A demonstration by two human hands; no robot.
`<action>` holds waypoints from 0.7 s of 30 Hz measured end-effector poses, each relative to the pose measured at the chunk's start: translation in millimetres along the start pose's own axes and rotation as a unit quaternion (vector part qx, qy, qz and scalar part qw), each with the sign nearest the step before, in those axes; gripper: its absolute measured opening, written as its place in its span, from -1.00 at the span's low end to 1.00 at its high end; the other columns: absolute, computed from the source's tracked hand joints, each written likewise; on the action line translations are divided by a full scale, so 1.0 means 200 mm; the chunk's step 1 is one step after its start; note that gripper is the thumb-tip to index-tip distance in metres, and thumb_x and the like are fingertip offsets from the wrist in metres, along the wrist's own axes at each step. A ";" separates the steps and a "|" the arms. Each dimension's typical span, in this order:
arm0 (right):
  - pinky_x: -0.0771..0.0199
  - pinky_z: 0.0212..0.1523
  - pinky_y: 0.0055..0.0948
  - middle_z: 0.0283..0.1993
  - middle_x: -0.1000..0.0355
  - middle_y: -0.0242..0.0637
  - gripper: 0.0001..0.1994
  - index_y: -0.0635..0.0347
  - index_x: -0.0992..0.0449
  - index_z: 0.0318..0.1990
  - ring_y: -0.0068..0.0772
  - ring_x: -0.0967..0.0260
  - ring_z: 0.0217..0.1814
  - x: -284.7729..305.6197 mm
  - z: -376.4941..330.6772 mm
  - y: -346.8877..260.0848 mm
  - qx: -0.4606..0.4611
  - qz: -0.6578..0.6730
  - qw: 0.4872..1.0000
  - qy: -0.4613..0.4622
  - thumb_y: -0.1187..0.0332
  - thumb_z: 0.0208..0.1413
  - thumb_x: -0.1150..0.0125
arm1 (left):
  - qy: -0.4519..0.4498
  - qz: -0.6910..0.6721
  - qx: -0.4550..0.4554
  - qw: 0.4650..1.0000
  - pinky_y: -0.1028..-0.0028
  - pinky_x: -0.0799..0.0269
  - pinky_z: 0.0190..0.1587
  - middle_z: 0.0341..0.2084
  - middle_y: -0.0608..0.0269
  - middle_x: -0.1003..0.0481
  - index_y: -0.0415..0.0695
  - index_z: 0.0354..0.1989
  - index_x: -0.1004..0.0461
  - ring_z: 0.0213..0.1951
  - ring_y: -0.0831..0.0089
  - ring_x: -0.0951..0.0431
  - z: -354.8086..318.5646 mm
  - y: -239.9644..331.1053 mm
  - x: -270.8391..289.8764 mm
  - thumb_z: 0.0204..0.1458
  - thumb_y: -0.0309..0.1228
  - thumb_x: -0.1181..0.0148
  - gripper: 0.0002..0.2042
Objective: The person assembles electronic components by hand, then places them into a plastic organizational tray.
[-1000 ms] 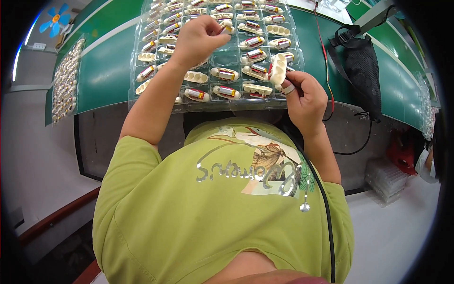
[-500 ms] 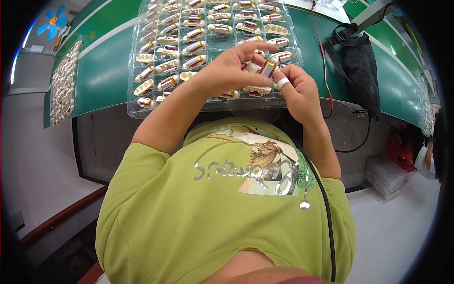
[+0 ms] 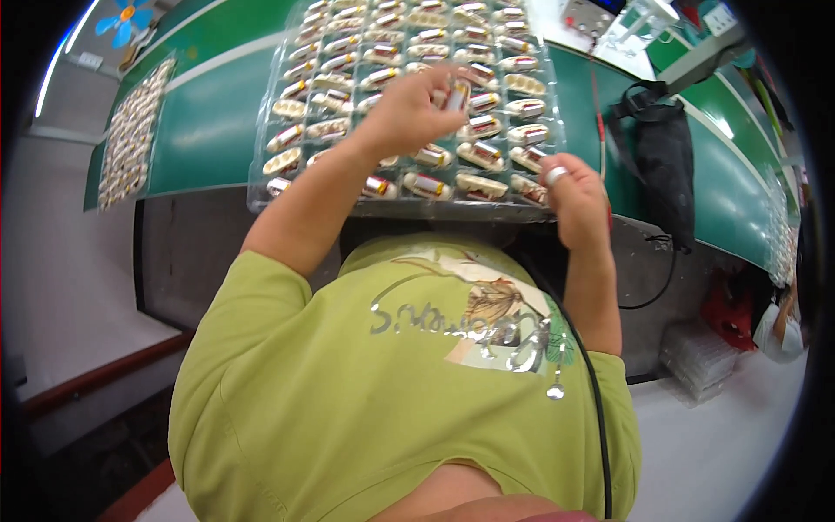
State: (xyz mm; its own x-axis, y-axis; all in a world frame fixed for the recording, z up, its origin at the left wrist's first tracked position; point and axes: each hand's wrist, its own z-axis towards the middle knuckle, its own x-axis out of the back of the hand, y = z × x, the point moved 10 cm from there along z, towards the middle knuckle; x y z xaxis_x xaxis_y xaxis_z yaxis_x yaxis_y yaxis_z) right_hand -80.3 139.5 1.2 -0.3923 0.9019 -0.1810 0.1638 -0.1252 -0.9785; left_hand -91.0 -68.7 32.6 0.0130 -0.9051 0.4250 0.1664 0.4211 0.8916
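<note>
A clear plastic tray (image 3: 261,178) lies before me, its rows of pockets filled with oblong cream parts, many bearing a shiny silver, yellow and red cylinder. Over the middle of the tray, my left hand (image 3: 404,113) pinches one such cream part (image 3: 457,94), its silver cylinder showing beside my fingertips. At the tray's near right corner is my right hand (image 3: 576,196), its fingers curled in and a white band round one of them. Whether anything is in those fingers I cannot make out. Beside it in the tray sits another cream part (image 3: 528,158).
The tray stands on a green table (image 3: 204,148). Another filled tray (image 3: 135,135) lies at the left. To the right are a red cable (image 3: 600,122) and a black mesh bag (image 3: 665,165). Stacked clear trays (image 3: 698,352) stand low on the right.
My hands have moved apart from where they met around one part. The left moved away over the tray's middle, with a part in its fingers; the right drew back toward the near right corner.
</note>
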 end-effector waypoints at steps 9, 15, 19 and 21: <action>-0.06 -0.44 -0.69 -0.53 -0.28 -0.61 -0.75 0.27 -0.45 -0.46 -0.80 -0.07 -0.45 -0.04 0.02 0.03 0.016 -0.069 0.997 -0.024 0.31 0.23 -0.11 | -0.096 0.353 -0.021 0.930 0.30 -0.42 -0.16 -0.23 0.15 -0.52 -0.09 -0.25 -0.56 -0.22 0.16 -0.52 0.03 -0.13 0.01 -0.21 -0.40 -0.25 -0.74; -0.10 -0.47 -0.65 -0.54 -0.29 -0.57 -0.74 0.27 -0.48 -0.47 -0.77 -0.09 -0.46 -0.07 -0.02 0.01 0.023 -0.201 0.979 -0.018 0.29 0.20 -0.16 | -0.059 0.094 0.057 0.992 0.51 -0.40 -0.20 -0.26 0.24 -0.49 -0.13 -0.12 -0.53 -0.25 0.50 -0.45 -0.04 -0.01 -0.05 0.09 -0.15 -0.16 -0.67; -0.14 -0.49 -0.60 -0.55 -0.30 -0.50 -0.76 0.29 -0.49 -0.41 -0.73 -0.12 -0.48 -0.16 -0.01 -0.02 0.043 -0.264 0.963 -0.039 0.28 0.20 -0.15 | -0.080 -0.327 0.174 0.925 0.57 -0.39 -0.22 -0.27 0.24 -0.47 -0.19 -0.05 -0.49 -0.27 0.59 -0.42 -0.10 -0.01 -0.27 0.26 0.06 0.23 -0.46; -0.20 -0.47 -0.56 -0.55 -0.32 -0.43 -0.77 0.30 -0.49 -0.36 -0.67 -0.15 -0.49 -0.22 -0.01 -0.06 0.098 -0.217 0.970 -0.049 0.29 0.20 -0.13 | -0.077 -0.336 0.172 0.923 0.55 -0.40 -0.20 -0.28 0.25 -0.46 -0.18 -0.04 -0.48 -0.25 0.58 -0.43 -0.10 0.00 -0.32 0.26 0.08 0.26 -0.44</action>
State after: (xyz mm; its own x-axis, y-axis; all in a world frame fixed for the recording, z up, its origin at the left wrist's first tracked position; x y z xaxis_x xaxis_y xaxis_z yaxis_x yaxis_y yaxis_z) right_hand -63.1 101.4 21.2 -0.4709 0.8454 0.2521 -0.2064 0.1723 -0.9632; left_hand -72.8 -13.0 2.0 -0.1241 -0.9606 -0.2487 -0.2379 -0.2145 0.9473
